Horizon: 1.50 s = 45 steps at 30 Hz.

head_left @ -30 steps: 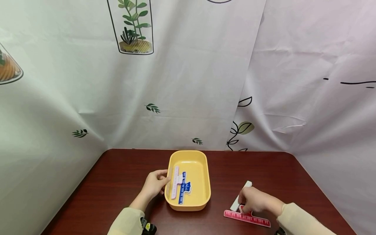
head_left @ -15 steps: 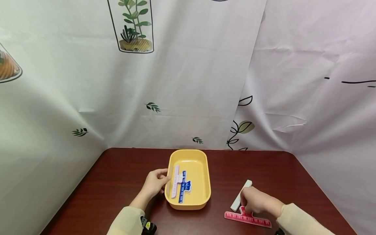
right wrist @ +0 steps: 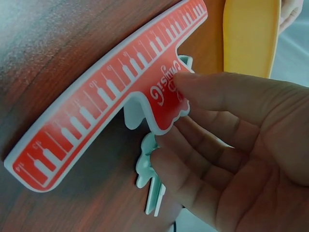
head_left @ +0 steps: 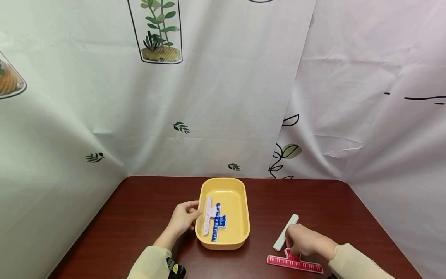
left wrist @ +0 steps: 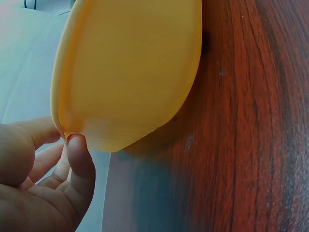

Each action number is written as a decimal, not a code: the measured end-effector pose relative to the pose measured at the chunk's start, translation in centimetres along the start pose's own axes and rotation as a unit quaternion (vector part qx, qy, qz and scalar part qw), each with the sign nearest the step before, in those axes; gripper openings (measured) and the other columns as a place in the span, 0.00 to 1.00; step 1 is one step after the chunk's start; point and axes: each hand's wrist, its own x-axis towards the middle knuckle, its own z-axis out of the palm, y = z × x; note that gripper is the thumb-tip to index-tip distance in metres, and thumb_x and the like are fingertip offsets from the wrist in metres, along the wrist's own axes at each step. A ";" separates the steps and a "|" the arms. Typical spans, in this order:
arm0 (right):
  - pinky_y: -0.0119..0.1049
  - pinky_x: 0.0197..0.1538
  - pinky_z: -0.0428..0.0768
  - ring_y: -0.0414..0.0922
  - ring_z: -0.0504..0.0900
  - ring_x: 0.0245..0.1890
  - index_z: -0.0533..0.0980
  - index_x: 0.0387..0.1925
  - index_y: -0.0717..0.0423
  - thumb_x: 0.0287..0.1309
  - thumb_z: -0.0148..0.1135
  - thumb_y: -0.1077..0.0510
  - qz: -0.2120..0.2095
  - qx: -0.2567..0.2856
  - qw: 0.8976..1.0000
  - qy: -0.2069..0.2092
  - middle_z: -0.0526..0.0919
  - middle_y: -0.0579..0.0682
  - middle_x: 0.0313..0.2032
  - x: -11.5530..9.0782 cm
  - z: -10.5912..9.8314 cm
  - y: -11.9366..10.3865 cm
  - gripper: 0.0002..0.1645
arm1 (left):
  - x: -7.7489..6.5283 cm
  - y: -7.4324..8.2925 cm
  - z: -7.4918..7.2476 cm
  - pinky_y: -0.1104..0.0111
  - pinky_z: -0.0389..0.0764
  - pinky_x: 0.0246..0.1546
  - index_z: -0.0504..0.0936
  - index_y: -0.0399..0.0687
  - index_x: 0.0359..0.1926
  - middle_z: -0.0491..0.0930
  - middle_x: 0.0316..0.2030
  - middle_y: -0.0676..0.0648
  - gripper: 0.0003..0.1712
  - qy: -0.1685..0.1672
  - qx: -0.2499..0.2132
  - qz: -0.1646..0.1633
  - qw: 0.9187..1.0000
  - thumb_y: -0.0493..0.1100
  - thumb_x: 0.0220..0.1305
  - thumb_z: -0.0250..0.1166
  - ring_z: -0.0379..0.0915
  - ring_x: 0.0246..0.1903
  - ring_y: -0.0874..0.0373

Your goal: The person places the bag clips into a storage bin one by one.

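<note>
My right hand (head_left: 306, 241) pinches the handle of a red music clip (head_left: 294, 264) printed with white piano keys. In the right wrist view the thumb lies on the lettered face of the red clip (right wrist: 104, 94) and the fingers are behind it. Just beyond this hand a pale clip (head_left: 285, 233) rests on the table, partly covered by the fingers. My left hand (head_left: 182, 217) holds the left rim of a yellow tray (head_left: 234, 209) between thumb and fingers. Inside the tray, side by side, lie a pale pink clip (head_left: 207, 219) and a blue clip (head_left: 215, 226).
The dark red-brown table (head_left: 156, 193) has rounded far corners. A white cloth (head_left: 223, 97) printed with leaves and potted plants hangs behind it and at both sides. Bare tabletop lies between the tray and the right hand.
The red clip has shifted slightly toward me and to the right, with the right hand at its handle. The left hand and the tray have stayed in place.
</note>
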 end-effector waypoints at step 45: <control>0.25 0.23 0.68 0.28 0.67 0.19 0.73 0.18 0.49 0.43 0.68 0.63 -0.036 0.034 0.999 -0.001 0.71 0.35 0.17 0.4 -1.4 0.2 0.11 | 0.0 0.1 0.0 0.70 0.76 0.14 0.75 0.37 0.58 0.76 0.27 0.45 0.23 -0.001 0.002 -0.003 1.000 0.38 0.61 0.63 0.70 0.16 0.57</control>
